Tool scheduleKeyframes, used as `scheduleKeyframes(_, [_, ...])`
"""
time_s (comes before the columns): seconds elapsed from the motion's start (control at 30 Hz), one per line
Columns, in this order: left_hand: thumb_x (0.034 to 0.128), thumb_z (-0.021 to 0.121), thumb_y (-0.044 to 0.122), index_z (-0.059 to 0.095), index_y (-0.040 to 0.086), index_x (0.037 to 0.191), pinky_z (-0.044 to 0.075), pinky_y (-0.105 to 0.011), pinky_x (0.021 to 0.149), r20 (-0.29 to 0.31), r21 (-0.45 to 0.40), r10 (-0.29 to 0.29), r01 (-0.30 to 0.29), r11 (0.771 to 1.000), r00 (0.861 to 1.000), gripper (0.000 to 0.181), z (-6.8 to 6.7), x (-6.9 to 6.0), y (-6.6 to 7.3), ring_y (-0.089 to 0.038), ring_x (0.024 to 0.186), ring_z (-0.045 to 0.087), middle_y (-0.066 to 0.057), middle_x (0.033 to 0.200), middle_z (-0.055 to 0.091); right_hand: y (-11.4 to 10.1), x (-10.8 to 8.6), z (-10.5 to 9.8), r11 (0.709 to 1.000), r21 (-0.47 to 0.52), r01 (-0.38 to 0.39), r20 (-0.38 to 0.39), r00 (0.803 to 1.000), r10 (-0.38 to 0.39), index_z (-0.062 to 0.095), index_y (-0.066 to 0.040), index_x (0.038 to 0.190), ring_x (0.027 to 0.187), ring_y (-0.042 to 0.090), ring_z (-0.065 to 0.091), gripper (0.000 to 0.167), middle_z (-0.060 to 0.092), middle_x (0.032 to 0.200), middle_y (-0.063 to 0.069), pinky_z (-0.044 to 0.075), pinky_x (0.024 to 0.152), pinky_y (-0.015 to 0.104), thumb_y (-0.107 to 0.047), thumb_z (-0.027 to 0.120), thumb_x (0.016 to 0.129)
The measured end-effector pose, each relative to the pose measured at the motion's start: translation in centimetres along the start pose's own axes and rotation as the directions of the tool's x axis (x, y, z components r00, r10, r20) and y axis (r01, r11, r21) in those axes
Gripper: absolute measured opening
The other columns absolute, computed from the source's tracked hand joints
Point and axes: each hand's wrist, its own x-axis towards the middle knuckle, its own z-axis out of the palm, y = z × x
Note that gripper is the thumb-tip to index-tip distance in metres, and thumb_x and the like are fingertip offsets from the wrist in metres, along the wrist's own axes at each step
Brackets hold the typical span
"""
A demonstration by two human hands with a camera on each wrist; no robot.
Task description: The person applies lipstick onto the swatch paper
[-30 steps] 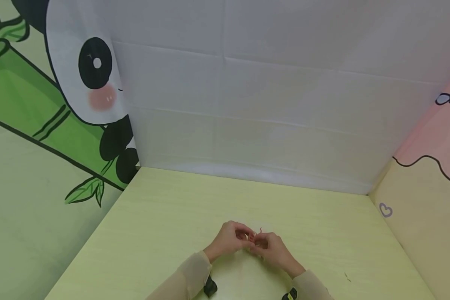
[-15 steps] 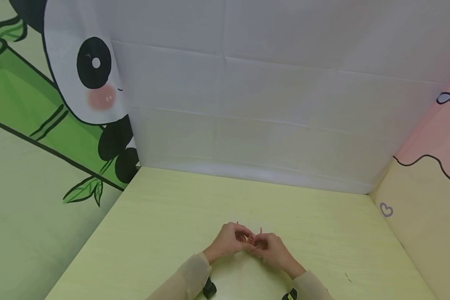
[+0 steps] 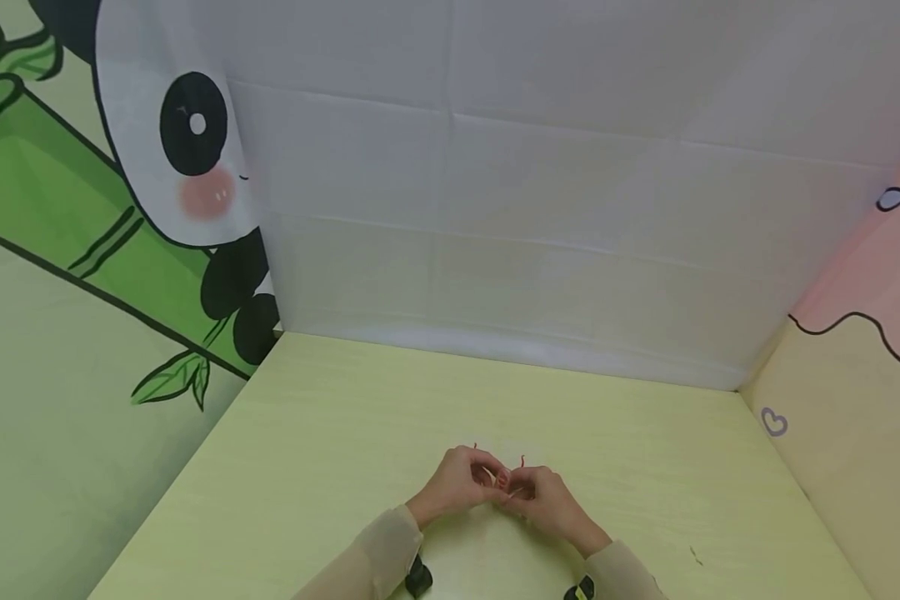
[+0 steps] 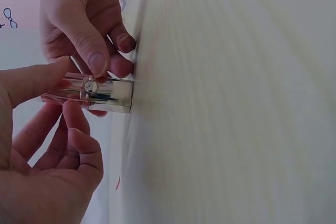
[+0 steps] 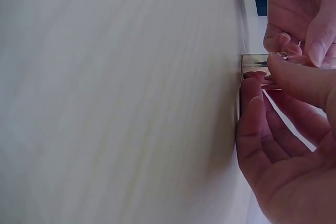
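Observation:
Both hands meet at a small clear plastic case (image 4: pixel 119 92) with a round metal piece on its side, something dark inside and a pale end. Its exact kind cannot be told. In the left wrist view, my left hand (image 4: pixel 52 166) pinches its upper end between thumb and fingers. My right hand (image 4: pixel 86 22) grips it from the other side, lower down. The case's pale end stands at the table surface, as the right wrist view also shows. From the head, my left hand (image 3: pixel 456 482) and right hand (image 3: pixel 547 502) largely cover it.
Two thin red strands, one left (image 3: pixel 476 446) and one right (image 3: pixel 522 461), show just behind the hands on the pale yellow table (image 3: pixel 330 433). A thin dark scrap (image 3: pixel 695 555) lies at the right. A white sheet (image 3: pixel 510 200) rises behind; printed side walls flank the table.
Hands and case stay almost where they were, with only slight finger shifts. The left red strand has come into clearer view behind the left hand.

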Motion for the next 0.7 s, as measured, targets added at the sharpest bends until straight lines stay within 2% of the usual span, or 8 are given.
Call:
scheduleKeyframes(0.1, [0.0682,0.087,0.010,0.075,0.013,0.085,0.045,-0.021,0.054,0.006,-0.010,-0.003,0.003,1.000,1.000,0.021,0.0,0.0,0.0,-0.011,0.060,0.057,0.006,0.077,0.066,-0.1,0.0,-0.1,1.000,-0.005,0.007,-0.003,1.000,-0.007,0.071,-0.006,0.098,0.075,0.015,0.066,0.014,0.069,0.091,0.002,0.052,0.059,0.025,-0.011,0.074,0.085])
scheduleKeyframes(0.23, [0.0693,0.087,0.013,0.075,0.014,0.085,0.046,-0.023,0.062,0.012,-0.010,-0.010,0.010,1.000,1.000,0.020,-0.2,0.0,0.0,-0.011,0.060,0.057,0.007,0.078,0.067,0.1,0.0,-0.3,1.000,-0.029,0.012,-0.001,1.000,-0.012,0.071,-0.008,0.098,0.076,0.013,0.066,0.015,0.069,0.091,-0.001,0.052,0.063,0.025,-0.013,0.074,0.085])
scheduleKeyframes(0.33, [0.0694,0.087,0.013,0.075,0.016,0.086,0.046,-0.023,0.060,0.013,-0.009,-0.019,0.019,1.000,1.000,0.020,-0.3,0.0,0.0,-0.011,0.059,0.057,0.007,0.080,0.066,0.4,-0.1,-0.7,0.998,-0.062,0.001,0.000,1.000,-0.001,0.071,-0.009,0.099,0.076,0.014,0.065,0.017,0.068,0.093,-0.001,0.052,0.065,0.026,-0.006,0.074,0.082])
scheduleKeyframes(0.43, [0.0701,0.086,0.015,0.076,0.016,0.088,0.046,-0.024,0.051,0.023,-0.006,-0.025,0.025,1.000,0.999,0.021,-0.6,0.0,-0.1,-0.011,0.060,0.058,0.005,0.082,0.066,0.6,-0.2,-1.2,0.996,-0.090,-0.016,-0.005,1.000,0.015,0.071,-0.009,0.101,0.077,0.015,0.064,0.024,0.067,0.094,0.002,0.052,0.067,0.027,0.000,0.074,0.079])
scheduleKeyframes(0.6, [0.0736,0.084,0.026,0.075,0.016,0.089,0.048,-0.026,0.053,0.036,0.000,-0.025,0.025,1.000,0.999,0.021,-1.6,-0.1,-0.1,-0.014,0.062,0.059,0.002,0.083,0.067,1.0,-0.4,-2.3,0.989,-0.145,-0.024,-0.030,0.999,0.020,0.070,-0.004,0.102,0.078,0.016,0.064,0.023,0.066,0.093,0.004,0.052,0.069,0.028,0.003,0.072,0.080])
scheduleKeyframes(0.7, [0.0802,0.078,0.030,0.074,0.014,0.090,0.050,-0.027,0.057,0.038,0.017,-0.010,0.009,1.000,0.999,0.020,-2.6,-0.3,0.2,-0.015,0.065,0.060,0.003,0.084,0.067,1.4,-0.5,-3.5,0.977,-0.207,-0.043,-0.073,0.997,0.029,0.070,-0.004,0.099,0.077,0.015,0.063,0.019,0.066,0.091,0.002,0.051,0.069,0.028,0.002,0.071,0.081])
